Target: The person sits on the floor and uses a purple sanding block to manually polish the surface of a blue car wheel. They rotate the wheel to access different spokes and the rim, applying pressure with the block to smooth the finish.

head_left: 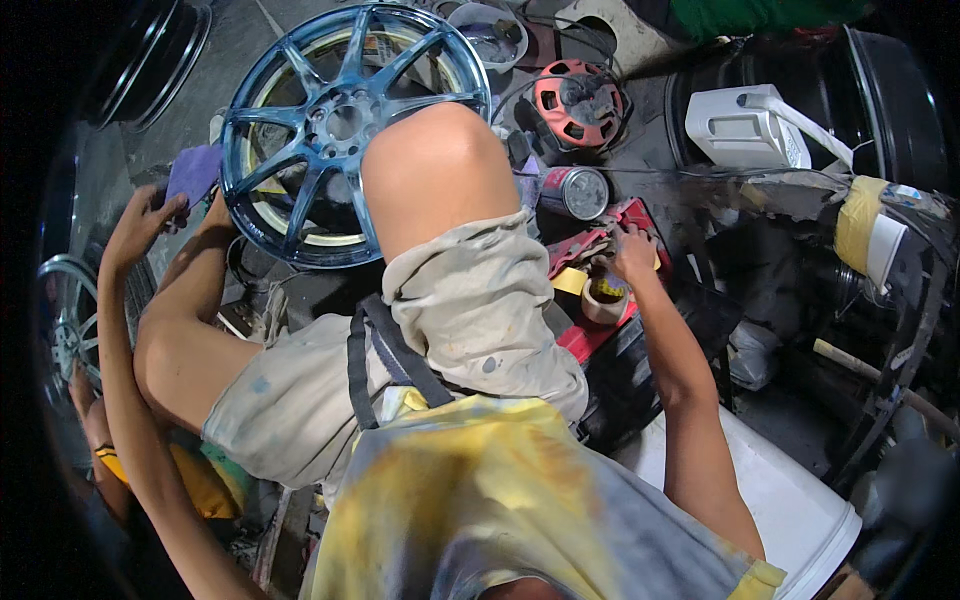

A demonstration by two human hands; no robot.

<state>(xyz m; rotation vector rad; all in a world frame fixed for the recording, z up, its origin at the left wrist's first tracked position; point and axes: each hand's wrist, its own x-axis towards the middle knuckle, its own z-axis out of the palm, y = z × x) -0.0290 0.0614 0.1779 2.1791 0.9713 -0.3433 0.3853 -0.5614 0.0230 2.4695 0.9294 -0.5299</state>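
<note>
My left hand [148, 225] pinches a flat purple piece [193, 173], which looks like a sheet of sandpaper, beside the left rim of a blue multi-spoke wheel [308, 118]. The wheel lies face up in front of me, partly covered by my raised knee. My right hand [632, 254] reaches down over a red tray [583, 342], its fingers apart among the things there. A roll of masking tape [604, 305] and a yellow piece [570, 281] lie close to that hand. Just beyond it, a metal can [574, 192] rests on its side.
A red cable reel [578, 103] and a whitish bowl [489, 36] stand beyond the wheel. At the right are a white jug [745, 128] and a black drum [800, 70]. Another person's hand [82, 390] is by a silver wheel [70, 320] at far left.
</note>
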